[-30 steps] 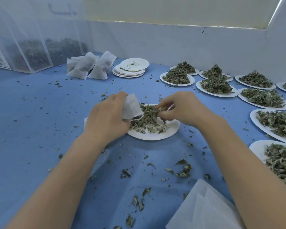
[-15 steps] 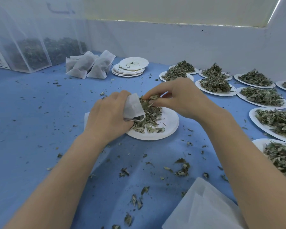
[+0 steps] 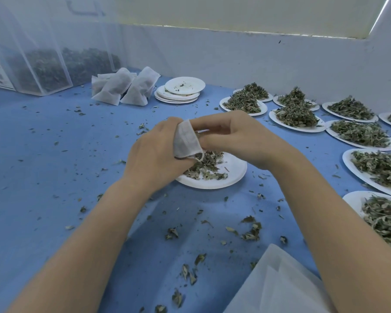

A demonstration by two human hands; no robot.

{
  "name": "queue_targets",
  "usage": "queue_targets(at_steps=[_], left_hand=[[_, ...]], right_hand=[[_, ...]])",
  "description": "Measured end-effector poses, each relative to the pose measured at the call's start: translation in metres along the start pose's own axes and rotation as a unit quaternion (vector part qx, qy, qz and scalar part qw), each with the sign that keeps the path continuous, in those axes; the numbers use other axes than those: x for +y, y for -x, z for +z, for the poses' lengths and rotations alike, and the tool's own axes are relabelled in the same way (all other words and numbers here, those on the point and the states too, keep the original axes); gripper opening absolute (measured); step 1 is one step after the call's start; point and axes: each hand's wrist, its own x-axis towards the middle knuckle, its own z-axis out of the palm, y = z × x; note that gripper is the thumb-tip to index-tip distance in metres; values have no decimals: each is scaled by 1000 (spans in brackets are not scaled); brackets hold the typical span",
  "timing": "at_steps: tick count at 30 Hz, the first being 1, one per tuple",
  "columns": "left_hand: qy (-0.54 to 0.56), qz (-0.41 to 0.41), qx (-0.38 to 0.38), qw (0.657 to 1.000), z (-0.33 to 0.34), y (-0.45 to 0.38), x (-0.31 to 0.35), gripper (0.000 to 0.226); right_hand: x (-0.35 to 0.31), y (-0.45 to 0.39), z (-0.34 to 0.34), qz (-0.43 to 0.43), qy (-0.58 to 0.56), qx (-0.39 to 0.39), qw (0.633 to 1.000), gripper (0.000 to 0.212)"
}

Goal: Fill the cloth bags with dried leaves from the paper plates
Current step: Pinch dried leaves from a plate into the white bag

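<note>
The left hand [image 3: 155, 154] grips a white bag [image 3: 186, 142] just above the near-left edge of the plate [image 3: 233, 175], fingers curled round its neck, the open mouth turned toward the right hand [image 3: 233, 138]. That hand's fingers [image 3: 209, 141] are bent and pinched at the bag's mouth, touching it; whether they hold leaves cannot be told. Leaves [image 3: 204, 167] lie on the plate under both hands.
</note>
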Motion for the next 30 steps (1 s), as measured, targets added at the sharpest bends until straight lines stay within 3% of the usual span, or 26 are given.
queue_targets(at_steps=[5, 10, 14, 16, 19, 25, 28, 30], left_hand=[[-4, 15, -9, 1000, 0, 1, 0, 53], [-36, 56, 26, 997, 5, 3, 6, 50], [-31, 61, 29, 997, 4, 4, 10, 48], [-23, 58, 13, 998, 2, 3, 9, 53], [-23, 39, -7, 999, -1, 0, 5, 65], [-51, 2, -31, 998, -2, -1, -14, 71], [-23, -23, -27, 999, -3, -4, -20, 68], [-8, -34, -27, 999, -4, -5, -24, 65]], right_hand=[[6, -4, 8, 22, -5, 82, 996, 16], [7, -12, 30, 17, 96, 193, 976, 11], [5, -16, 39, 36, 102, 97, 989, 30], [4, -14, 33, 41, 95, 55, 993, 30], [5, -11, 25, 12, 77, 64, 995, 14], [12, -9, 10, 3, -94, 117, 989, 19], [25, -11, 1, 42, 61, 210, 975, 34], [33, -14, -2, 86, 236, 180, 951, 42]])
